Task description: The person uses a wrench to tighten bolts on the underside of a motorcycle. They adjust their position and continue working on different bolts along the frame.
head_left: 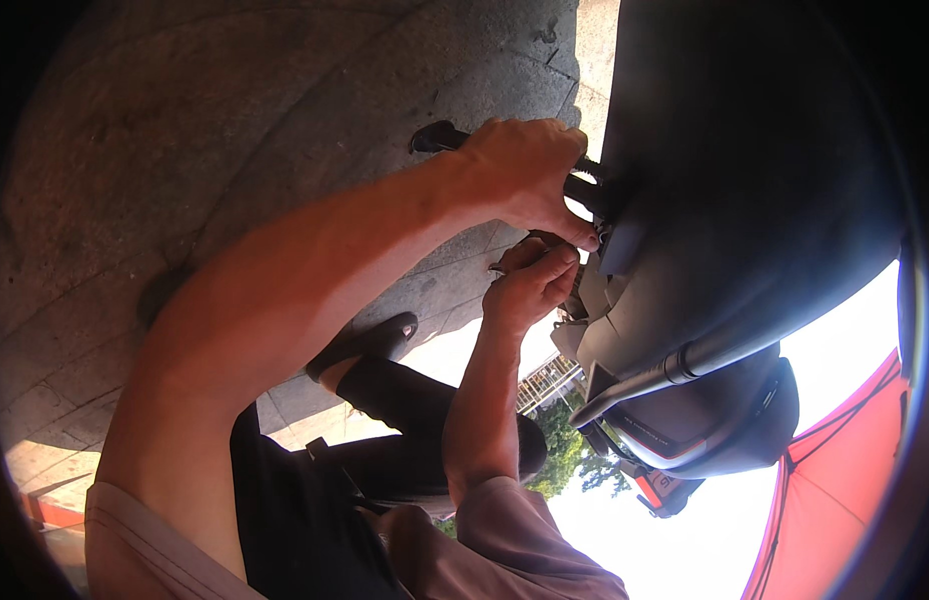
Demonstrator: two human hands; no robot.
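My left hand (530, 165) reaches across from the left and is closed over a black bar (441, 137) with a rounded end that sticks out past my knuckles. Its thumb points down toward the dark body of a vehicle, close to my other hand. Just below, my right hand (535, 280) is closed with curled fingers beside the same spot. A small dark piece shows at those fingers, too hidden to name. Both hands are at the edge of the large black vehicle body (745, 190), which looks like a scooter or motorbike. My fingers cover the exact contact point.
A black tube (675, 370) runs along the vehicle's lower side, above a dark glossy housing (695, 425). Stone paving (235, 130) lies in shade at the left. My shoe (390, 335) rests on it. A red canopy (845, 450) and a railing (550, 385) show beyond.
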